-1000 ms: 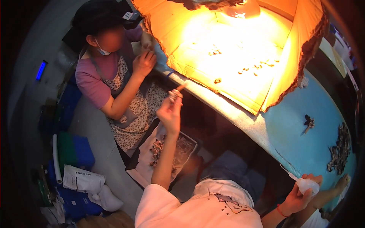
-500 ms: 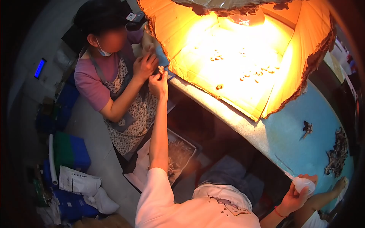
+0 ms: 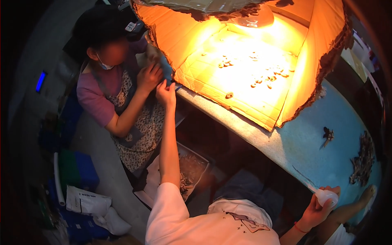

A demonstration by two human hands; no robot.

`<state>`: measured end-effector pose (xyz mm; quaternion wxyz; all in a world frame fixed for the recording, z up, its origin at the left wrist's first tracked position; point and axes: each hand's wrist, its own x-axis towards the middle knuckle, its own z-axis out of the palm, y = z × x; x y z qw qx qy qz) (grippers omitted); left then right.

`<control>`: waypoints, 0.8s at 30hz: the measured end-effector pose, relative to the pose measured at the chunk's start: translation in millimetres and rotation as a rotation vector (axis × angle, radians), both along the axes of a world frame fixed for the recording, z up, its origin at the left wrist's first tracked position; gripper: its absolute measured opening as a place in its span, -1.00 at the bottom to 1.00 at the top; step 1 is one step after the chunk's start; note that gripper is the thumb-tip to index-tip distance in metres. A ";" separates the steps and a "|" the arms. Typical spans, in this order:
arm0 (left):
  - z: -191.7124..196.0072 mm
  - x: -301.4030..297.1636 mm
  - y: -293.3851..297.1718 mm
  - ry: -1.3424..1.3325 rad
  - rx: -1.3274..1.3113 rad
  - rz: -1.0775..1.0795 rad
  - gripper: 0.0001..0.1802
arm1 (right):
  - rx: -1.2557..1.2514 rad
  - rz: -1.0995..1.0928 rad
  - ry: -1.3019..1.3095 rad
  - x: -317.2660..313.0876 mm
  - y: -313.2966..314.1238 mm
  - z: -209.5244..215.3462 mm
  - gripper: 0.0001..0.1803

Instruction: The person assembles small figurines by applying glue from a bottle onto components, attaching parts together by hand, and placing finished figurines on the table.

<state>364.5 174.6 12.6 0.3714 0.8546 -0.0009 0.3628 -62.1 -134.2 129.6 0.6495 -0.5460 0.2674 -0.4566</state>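
Blue table [image 3: 306,122], busy left hand [image 3: 166,97]: it is by the box now

The person's left hand has moved. A second ago it was up in front of the table, with a small brown piece sticking out of its fingers. Now it is at the table's front edge, by the front left corner of the cardboard box [image 3: 167,36] and just beside a co-worker's hand [image 3: 149,76]. Its thumb and finger are close together. The brown piece does not show now, so one cannot tell if the hand has it or has let it go. It looks as if this part of the work has shifted over to that corner.

The right hand [image 3: 313,213] has hardly moved. It is wrapped around a squeeze bottle [image 3: 326,197], near the right end of the table's front edge.

Inside the box, little bits [image 3: 272,78] lie under a bright lamp [image 3: 255,18]. A small dark clump [image 3: 328,135] sits on the table, and a big dark pile [image 3: 362,161] lies near its right edge.
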 end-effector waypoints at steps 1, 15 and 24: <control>-10.5 -5.3 11.6 -0.094 -0.136 0.002 -0.65 | 0.045 -0.058 -0.055 -2.2 2.8 1.7 -0.40; 47.8 -296.0 -251.8 -0.099 -0.111 -1.212 -0.81 | 0.410 0.180 -0.548 -46.8 -54.0 -4.3 -0.69; 37.2 -251.9 -421.2 0.000 0.211 -1.190 -0.82 | 0.418 0.150 -0.667 -75.1 -69.1 -10.5 -0.76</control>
